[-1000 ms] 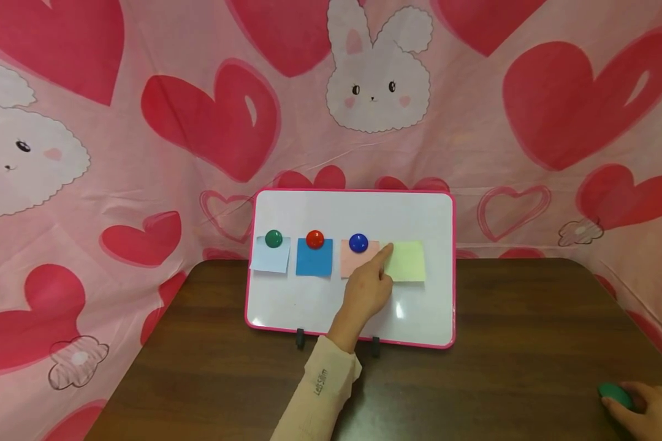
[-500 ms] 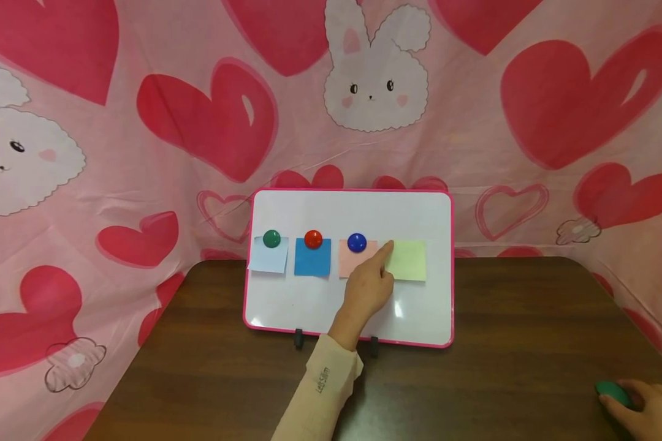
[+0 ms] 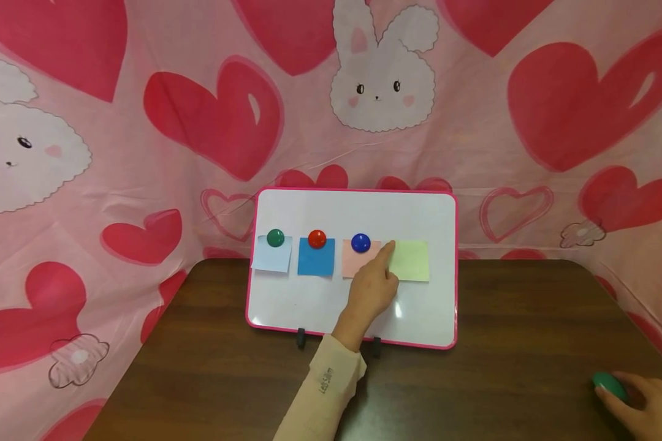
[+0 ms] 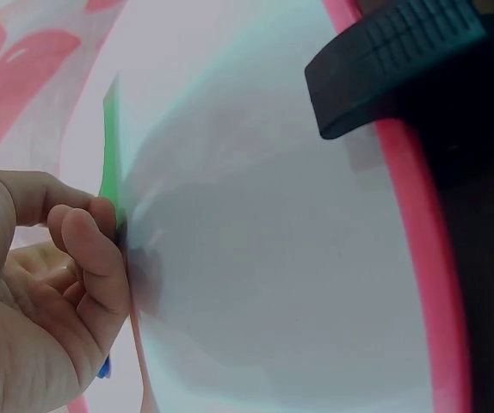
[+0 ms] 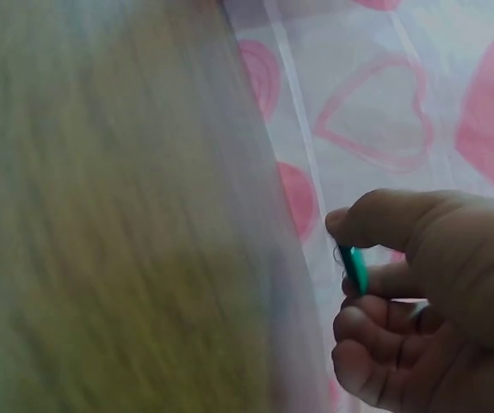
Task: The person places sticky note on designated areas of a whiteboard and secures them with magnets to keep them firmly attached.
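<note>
My left hand (image 3: 371, 290) reaches up to the whiteboard (image 3: 331, 211), index finger stretched out. Its fingertip presses on the left side of a yellow-green sticky note (image 3: 412, 261); the other fingers are curled in. In the left wrist view, that note (image 4: 110, 155) appears edge-on beside the fingertips. At the far right, my right hand (image 3: 658, 405) pinches a round green magnet (image 3: 610, 387) just above the table. Thumb and fingers hold this magnet (image 5: 356, 269) by its edges in the right wrist view. Part of the right hand is cut off in the head view.
Left of the yellow-green note are a pale blue note (image 3: 272, 260) under a green magnet (image 3: 275, 237), a blue note (image 3: 316, 260) under a red magnet (image 3: 317, 239), and a pink note (image 3: 354, 264) under a blue magnet (image 3: 361, 243). Dark feet (image 3: 301, 339) support the board on the brown table (image 3: 518, 331).
The left hand keeps pressing the yellow-green note with little movement. The right hand, still pinching the green magnet, has shifted slightly left and up. The view itself sways a little.
</note>
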`<action>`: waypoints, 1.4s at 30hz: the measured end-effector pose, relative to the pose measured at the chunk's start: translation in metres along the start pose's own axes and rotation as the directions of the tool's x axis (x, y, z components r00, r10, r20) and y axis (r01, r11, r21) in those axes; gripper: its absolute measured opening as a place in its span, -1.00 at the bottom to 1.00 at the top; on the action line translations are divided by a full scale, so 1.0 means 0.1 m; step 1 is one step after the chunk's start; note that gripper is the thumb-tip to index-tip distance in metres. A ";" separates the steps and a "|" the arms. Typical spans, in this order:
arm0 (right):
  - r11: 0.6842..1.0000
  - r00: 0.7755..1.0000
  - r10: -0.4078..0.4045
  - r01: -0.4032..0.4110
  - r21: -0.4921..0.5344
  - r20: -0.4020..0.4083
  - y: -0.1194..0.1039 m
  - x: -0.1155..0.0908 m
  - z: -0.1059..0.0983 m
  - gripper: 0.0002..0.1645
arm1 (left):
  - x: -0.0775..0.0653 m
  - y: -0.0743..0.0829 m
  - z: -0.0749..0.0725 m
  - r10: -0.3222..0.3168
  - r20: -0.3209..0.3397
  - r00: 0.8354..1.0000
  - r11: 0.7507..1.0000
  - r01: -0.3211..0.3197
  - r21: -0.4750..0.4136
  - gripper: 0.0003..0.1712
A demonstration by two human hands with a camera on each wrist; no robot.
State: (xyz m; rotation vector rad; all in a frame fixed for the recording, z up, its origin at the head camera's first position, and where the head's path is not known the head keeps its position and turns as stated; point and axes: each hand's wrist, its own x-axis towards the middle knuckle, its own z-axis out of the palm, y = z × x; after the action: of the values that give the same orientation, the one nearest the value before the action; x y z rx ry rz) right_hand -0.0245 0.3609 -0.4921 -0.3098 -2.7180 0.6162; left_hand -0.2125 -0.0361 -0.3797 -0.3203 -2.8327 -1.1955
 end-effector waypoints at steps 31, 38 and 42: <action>0.922 0.911 -0.340 0.371 0.106 -0.233 -1.13 0.47 -0.01 -0.49 | -0.01 -0.04 -0.02 0.009 -0.016 1.000 1.000 -0.009 0.018 -0.24; 0.901 0.892 -0.362 0.409 0.145 -0.269 -1.33 0.54 0.03 -0.52 | -0.02 -0.03 0.00 0.001 -0.012 1.000 1.000 -0.001 0.023 -0.24; 0.907 0.906 -0.340 0.387 0.168 -0.252 -1.40 0.57 0.05 -0.52 | -0.02 -0.02 0.00 0.002 -0.013 1.000 1.000 -0.002 0.020 -0.25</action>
State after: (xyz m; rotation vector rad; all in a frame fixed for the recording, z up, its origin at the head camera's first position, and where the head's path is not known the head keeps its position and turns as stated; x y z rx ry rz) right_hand -0.0972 0.2512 -0.4173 0.1777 -2.3814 0.7093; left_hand -0.2113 -0.0377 -0.3816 -0.3133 -2.8305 -1.1639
